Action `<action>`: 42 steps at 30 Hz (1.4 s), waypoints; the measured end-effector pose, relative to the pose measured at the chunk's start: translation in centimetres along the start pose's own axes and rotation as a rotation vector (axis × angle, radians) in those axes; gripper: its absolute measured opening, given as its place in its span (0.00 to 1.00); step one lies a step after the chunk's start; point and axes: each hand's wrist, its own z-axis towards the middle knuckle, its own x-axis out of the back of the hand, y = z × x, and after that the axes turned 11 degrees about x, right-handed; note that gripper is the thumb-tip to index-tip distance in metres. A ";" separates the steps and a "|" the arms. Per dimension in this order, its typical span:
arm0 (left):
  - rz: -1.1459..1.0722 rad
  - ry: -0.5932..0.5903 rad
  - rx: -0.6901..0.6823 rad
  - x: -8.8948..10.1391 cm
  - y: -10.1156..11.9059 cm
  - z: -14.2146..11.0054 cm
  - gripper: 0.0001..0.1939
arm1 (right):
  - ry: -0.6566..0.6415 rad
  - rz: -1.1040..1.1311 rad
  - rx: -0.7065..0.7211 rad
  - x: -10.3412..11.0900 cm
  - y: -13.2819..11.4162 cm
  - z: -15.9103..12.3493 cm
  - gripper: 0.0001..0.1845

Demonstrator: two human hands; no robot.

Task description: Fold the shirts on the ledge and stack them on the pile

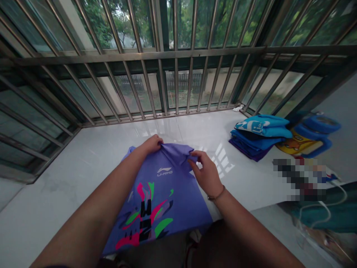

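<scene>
A purple shirt (pixel 184 193) with a white LI-NING logo and a pink, green and black print lies on the white ledge, its lower edge hanging over the front. At its far edge my left hand (pixel 153 143) is closed, pinching the fabric. My right hand (pixel 205 167) grips the shirt's far right corner between thumb and fingers. Between the two hands a flap of cloth is raised and creased. A thin band circles my right wrist.
On the right, a stack of folded blue and purple clothes (pixel 258 136) stands beside a blue and yellow jug (pixel 309 136). Metal window bars (pixel 167 56) border the white ledge (pixel 72 163) at the back. A pale cable (pixel 329 212) hangs at the lower right.
</scene>
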 end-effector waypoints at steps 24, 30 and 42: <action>-0.121 0.082 -0.101 -0.2 -3.5 -4.0 0.24 | -0.636 -0.329 0.210 0.4 -1.7 -6.1 0.19; -0.157 0.183 -0.104 -0.3 -1.1 -7.8 0.19 | -0.719 -0.309 -0.147 -0.2 -0.1 -3.2 0.11; -0.212 -0.040 -0.425 -5.8 10.5 -22.5 0.09 | -0.598 -0.491 -0.314 0.0 0.9 -3.5 0.09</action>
